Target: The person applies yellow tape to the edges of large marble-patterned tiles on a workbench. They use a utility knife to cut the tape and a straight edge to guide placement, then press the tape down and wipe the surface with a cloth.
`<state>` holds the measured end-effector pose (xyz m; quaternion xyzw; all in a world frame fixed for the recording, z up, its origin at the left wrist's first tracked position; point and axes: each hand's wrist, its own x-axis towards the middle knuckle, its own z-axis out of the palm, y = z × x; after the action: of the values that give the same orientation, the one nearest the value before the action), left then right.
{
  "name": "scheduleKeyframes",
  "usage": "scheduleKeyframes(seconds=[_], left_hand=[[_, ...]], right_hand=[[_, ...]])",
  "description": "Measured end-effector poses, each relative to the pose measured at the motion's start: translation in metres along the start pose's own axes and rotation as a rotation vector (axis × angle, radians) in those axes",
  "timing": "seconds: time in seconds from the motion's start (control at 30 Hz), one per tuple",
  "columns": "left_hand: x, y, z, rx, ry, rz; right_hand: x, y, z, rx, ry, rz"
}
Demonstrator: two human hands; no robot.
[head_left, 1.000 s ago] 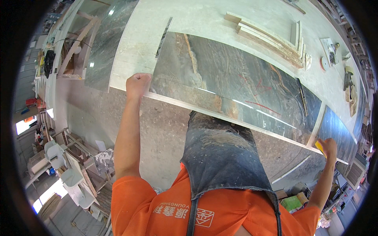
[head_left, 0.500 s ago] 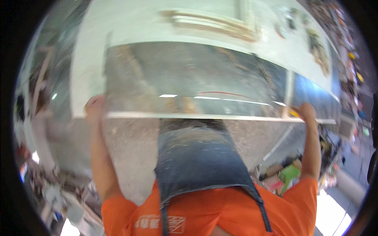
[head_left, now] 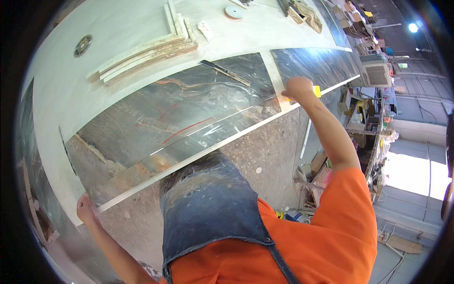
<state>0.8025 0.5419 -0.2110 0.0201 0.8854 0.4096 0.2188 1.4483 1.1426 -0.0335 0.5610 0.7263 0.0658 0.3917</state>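
Note:
A dark, veined stone-look slab (head_left: 189, 109) lies before me, with red and white marks on its face and a pale near edge. At its near left corner is my left hand (head_left: 86, 210), fingers closed; whatever they pinch is hidden. My right hand (head_left: 300, 90) is closed around a small yellow object (head_left: 317, 91), mostly covered by the fingers, above the pale strip (head_left: 274, 75) at the slab's right end. Beyond that strip lies a second dark panel (head_left: 312, 68). A slim dark tool (head_left: 224, 72) rests near the slab's far edge.
Pale strips (head_left: 146, 57) are stacked on the white work surface (head_left: 56, 109) beyond the slab. Farther off are a round metal disc (head_left: 82, 46), a reddish-rimmed disc (head_left: 234, 12) and a crumpled cloth (head_left: 307, 18). Cluttered shelves (head_left: 364, 123) stand to the right.
My view has swung and tilted, so the slab now slants up to the right. Both hands stay at about the same places along its near edge.

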Motion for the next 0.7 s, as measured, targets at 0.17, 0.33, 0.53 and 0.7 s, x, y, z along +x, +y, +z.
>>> scheduleKeyframes(seconds=[0.17, 0.33, 0.53, 0.7], left_hand=[[-0.002, 0.003, -0.001, -0.035, 0.005, -0.042], [-0.007, 0.003, 0.003, -0.046, 0.004, 0.001], [-0.015, 0.002, 0.005, 0.088, 0.046, 0.101], [-0.080, 0.069, 0.039, 0.560, 0.267, 0.233]], right_hand=[[0.008, -0.017, 0.007, -0.032, 0.021, 0.021], [0.009, -0.026, 0.011, -0.090, 0.069, 0.039], [0.010, -0.035, 0.010, -0.120, 0.066, 0.040], [0.028, -0.028, 0.035, -0.186, 0.136, 0.020]])
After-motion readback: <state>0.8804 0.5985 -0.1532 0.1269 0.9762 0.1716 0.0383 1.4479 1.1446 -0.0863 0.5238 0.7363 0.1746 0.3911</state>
